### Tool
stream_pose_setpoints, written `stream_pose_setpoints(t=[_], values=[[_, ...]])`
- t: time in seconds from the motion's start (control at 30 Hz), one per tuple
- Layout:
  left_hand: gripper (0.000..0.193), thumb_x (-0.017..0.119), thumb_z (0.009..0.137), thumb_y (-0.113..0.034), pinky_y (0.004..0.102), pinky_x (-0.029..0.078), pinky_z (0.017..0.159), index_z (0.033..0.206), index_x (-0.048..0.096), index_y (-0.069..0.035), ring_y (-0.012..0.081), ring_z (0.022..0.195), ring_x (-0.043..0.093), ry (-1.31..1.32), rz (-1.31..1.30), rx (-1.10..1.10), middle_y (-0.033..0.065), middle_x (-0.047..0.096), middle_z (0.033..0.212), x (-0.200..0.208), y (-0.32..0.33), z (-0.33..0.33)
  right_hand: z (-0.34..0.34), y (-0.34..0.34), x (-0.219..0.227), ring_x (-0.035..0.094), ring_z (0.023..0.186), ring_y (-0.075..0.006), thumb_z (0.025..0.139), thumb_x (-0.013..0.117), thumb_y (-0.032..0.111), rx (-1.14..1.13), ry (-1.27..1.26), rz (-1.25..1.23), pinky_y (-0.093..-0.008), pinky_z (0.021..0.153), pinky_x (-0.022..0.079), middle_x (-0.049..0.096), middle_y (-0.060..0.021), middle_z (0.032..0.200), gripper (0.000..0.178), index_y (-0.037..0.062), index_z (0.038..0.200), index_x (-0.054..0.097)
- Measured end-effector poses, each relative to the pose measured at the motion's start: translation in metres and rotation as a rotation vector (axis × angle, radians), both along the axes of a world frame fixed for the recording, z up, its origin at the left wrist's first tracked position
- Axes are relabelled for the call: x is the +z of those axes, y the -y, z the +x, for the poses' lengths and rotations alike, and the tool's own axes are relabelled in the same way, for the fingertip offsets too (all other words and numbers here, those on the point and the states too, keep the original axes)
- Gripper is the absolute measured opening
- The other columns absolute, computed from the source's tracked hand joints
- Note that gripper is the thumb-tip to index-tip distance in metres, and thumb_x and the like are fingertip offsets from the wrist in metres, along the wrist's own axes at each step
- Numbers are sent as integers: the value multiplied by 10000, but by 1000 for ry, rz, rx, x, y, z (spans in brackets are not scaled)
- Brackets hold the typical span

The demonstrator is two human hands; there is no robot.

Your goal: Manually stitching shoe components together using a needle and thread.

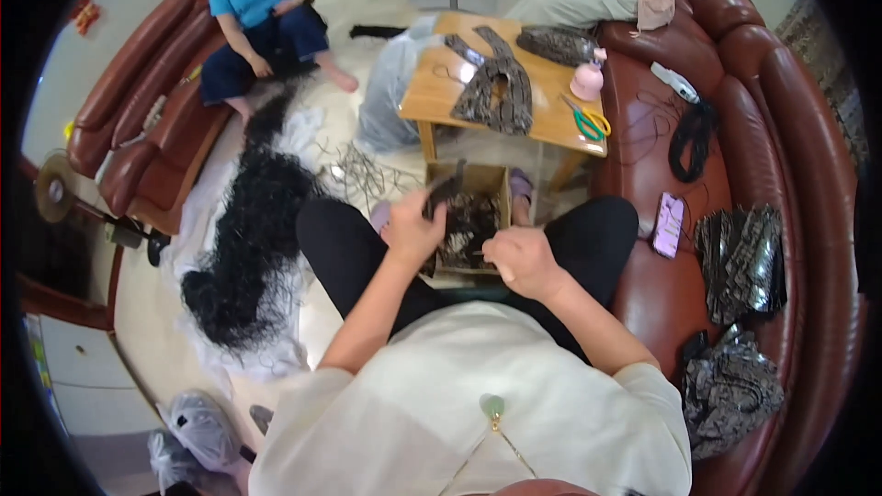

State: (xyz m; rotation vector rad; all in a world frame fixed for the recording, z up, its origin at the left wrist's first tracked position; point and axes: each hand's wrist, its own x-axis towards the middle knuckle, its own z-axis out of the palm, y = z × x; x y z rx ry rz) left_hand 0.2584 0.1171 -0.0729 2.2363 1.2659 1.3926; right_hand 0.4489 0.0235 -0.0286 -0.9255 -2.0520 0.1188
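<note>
My left hand (416, 228) is closed on a dark, flat strip (446, 191) that sticks up past the fingers. Just right of it, my right hand (525, 260) is curled into a fist. Something thin and small shows at its fingertips, too small to name. Both hands are above a cardboard box (505, 195) between my knees. Crumpled dark, shiny pieces (470, 220) lie inside it, partly hidden by my hands.
Ahead, a wooden table (432, 83) bears dark patterned pieces (496, 92), scissors (588, 121) and a pink bottle (586, 83). A tangled black fibre heap (248, 239) covers the floor at left. A phone (669, 225) lies on the right sofa (634, 294). Two people sit farther off.
</note>
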Motion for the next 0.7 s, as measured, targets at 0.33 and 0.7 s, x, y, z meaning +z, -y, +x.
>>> stream_pose_setpoints(t=[0.33,0.7], values=[[140,690,690,-42,314,441,544,820,658,-1,254,561,528,153,167,-54,97,622,703,56,-45,7,58,113,87,536,576,-232,692,552,30,-291,-664,468,-405,642,479,592,-91,644,59,44,639,531],[144,734,700,-68,287,425,495,769,664,37,185,503,482,199,83,6,112,639,666,62,-62,-14,160,331,183,353,544,-44,845,571,72,-129,-871,550,-232,567,268,508,83,629,157,214,785,603]])
